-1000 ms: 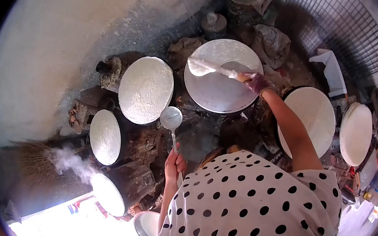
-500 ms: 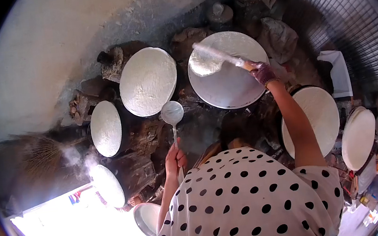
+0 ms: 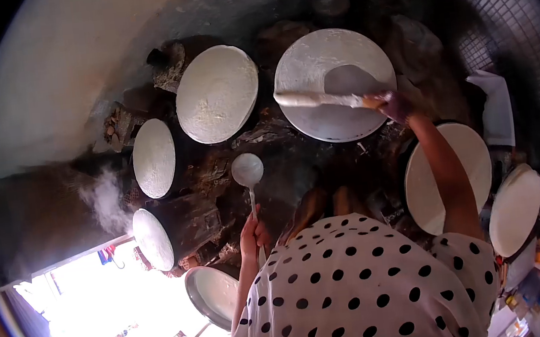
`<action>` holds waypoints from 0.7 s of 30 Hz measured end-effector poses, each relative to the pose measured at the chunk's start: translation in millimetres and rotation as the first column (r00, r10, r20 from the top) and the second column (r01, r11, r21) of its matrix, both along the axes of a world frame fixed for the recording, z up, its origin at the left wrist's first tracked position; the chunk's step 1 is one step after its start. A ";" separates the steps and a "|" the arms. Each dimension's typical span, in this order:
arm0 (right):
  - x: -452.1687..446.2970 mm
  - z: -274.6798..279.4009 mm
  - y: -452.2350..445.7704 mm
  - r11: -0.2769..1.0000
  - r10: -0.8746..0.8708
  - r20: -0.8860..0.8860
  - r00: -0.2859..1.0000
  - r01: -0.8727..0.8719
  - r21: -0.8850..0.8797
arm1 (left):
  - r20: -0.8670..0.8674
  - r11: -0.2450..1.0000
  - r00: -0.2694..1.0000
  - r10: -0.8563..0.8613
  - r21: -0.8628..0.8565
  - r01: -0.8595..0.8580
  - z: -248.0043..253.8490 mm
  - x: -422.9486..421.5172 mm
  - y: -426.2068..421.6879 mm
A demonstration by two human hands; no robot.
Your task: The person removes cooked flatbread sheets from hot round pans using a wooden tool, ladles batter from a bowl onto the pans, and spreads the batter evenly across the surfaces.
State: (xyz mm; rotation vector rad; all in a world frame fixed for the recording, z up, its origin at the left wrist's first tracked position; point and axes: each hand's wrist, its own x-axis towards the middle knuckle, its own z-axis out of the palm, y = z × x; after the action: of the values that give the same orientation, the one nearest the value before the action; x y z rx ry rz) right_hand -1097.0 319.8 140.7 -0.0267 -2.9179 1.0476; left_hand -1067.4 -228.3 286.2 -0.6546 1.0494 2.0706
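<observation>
My right hand, in a dark glove, is closed round the handle of a wooden batter spreader. The spreader's batter-coated end lies over the left part of a large round griddle. White batter covers the griddle's upper and left parts, with a bare grey patch right of the middle. My left hand is wrapped round the long handle of a ladle, held below and left of that griddle. Its bowl is whitened, and it touches no griddle.
Other batter-covered griddles stand around: one upper left, smaller ones farther left and at lower left, and one under my right forearm. Steam rises at left. A batter basin sits beside my left arm.
The spreader has swung from the griddle's upper part down toward its lower left. Batter now covers much more of the griddle top. The ladle stays in my left hand; the view has shifted slightly.
</observation>
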 end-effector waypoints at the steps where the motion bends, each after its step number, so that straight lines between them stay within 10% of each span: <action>1: 6.7 17.6 3.3 0.999 0.044 -0.016 0.999 -0.045 -0.029 | 0.005 0.999 1.000 0.012 0.037 -0.013 -1.3 5.8 -3.0; 4: -4.1 39.3 -4.0 0.921 -0.210 0.093 0.973 0.229 -0.316 | 0.062 0.999 0.997 0.038 0.031 -0.040 -0.7 17.2 -9.1; 7: -29.4 8.0 -23.2 0.939 -0.344 0.187 0.920 0.336 0.077 | 0.087 1.000 0.996 0.005 -0.009 -0.004 -4.6 8.1 -6.0; 14: 118.8 54.3 -78.0 0.966 -0.128 0.097 0.987 0.102 0.236 | 0.039 0.994 0.995 -0.096 0.053 0.094 -10.6 -3.3 -30.6; 17: 137.7 3.4 -113.3 0.672 -0.576 0.144 0.805 0.567 -0.476 | -0.025 0.985 0.985 -0.173 -0.029 0.172 -7.3 -6.9 -47.3; 21: 34.4 -59.8 -258.2 0.469 -0.624 0.311 0.717 0.662 -0.585 | -0.018 0.980 0.980 -0.198 -0.032 0.198 -6.5 -11.5 -74.2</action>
State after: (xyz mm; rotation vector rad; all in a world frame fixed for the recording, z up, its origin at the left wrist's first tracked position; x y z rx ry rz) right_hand -1062.5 61.6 80.9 -1.1041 -2.0027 1.7974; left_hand -1079.0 -302.5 279.7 -0.5217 1.1130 1.8964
